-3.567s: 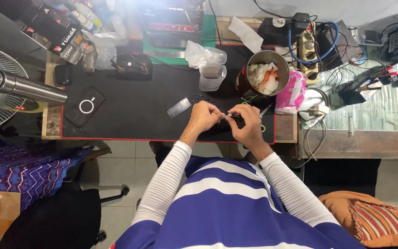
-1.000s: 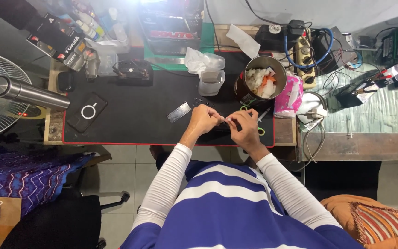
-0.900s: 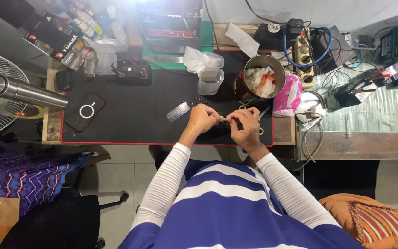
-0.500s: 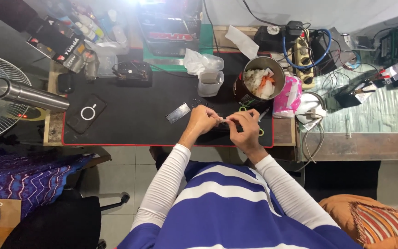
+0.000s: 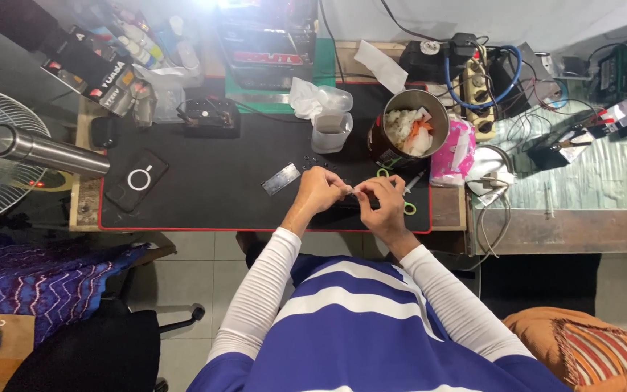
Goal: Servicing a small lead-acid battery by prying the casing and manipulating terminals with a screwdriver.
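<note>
Small pale part: tiny whitish piece (image 5: 353, 190) pinched between the fingertips of both hands, held just above the black worktop mat with the red edge (image 5: 205, 196), near the mat's right end; too small to tell its exact kind
Left hand: left hand (image 5: 319, 190) curled nearly closed, thumb and forefinger nipped on the left end of the small pale part; remaining fingers folded in
Right hand: right hand (image 5: 380, 203) likewise almost closed, fingertips meeting the same part from the right side; the two hands touch at the tips
Handling, as a judgement: very light; likely stiff rather than soft; easy to drop or flick away, so a fingertip pinch at its ends suits it better than a full grasp; little force needed; whether it is fragile cannot be told
On the mat near the part: flat grey metal strip (image 5: 281, 178) just left of the left hand; green-handled scissors (image 5: 399, 196) partly under the right hand; row of small dark beads or screws (image 5: 313, 157) just beyond the hands
Further from the mat's middle: round steel tin of white and orange scraps (image 5: 409, 129) at the mat's far right corner; clear plastic cup with crumpled bag (image 5: 326, 116) beside the tin; black phone with a ring mark (image 5: 136, 180) at the mat's left end
</note>
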